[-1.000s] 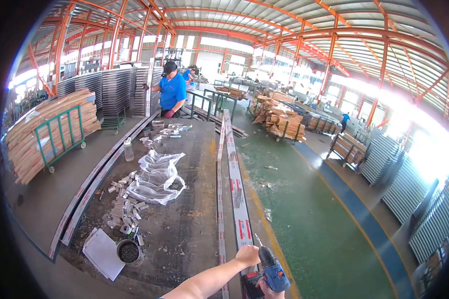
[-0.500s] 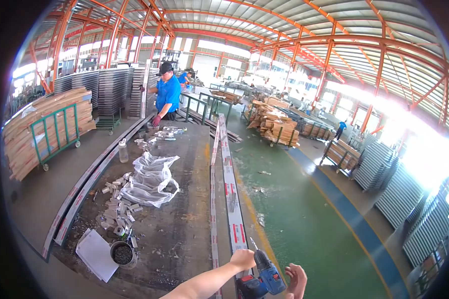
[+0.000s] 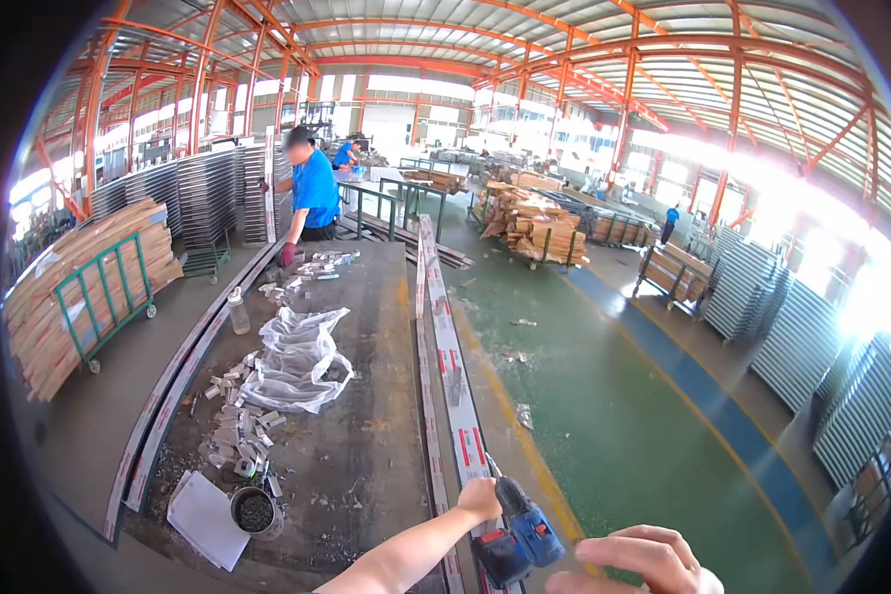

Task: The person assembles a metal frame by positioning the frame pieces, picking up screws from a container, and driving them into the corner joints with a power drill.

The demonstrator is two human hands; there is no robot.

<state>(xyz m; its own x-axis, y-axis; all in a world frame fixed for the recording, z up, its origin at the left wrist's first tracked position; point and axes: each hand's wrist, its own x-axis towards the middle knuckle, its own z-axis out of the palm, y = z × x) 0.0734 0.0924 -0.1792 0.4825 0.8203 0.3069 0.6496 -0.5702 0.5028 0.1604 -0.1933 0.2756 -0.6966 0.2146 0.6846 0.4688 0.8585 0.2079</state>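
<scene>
My left hand (image 3: 480,499) is closed beside the chuck of a blue cordless drill (image 3: 531,533), above a long metal profile (image 3: 457,406) with red-and-white labels. Whatever its fingers hold, if anything, is hidden. The drill lies at the near end of the profile, its bit pointing away from me and its black battery to the left. To the right of the drill, apart from it, my right hand (image 3: 643,562) is raised with bent fingers spread and nothing visible in them. A narrower labelled profile (image 3: 426,396) runs along the left of the first one.
On the dark worktable (image 3: 366,465) are a white plastic bag (image 3: 297,361), several small metal pieces (image 3: 243,426), a tub of screws (image 3: 257,512), white paper (image 3: 206,520) and a bottle (image 3: 238,311). Two profiles line its left edge. A co-worker (image 3: 314,188) stands at the far end.
My right hand has come up and right, farther from the drill, with its fingers opening. My left hand stays beside the drill's chuck. The camera view has shifted slightly.
</scene>
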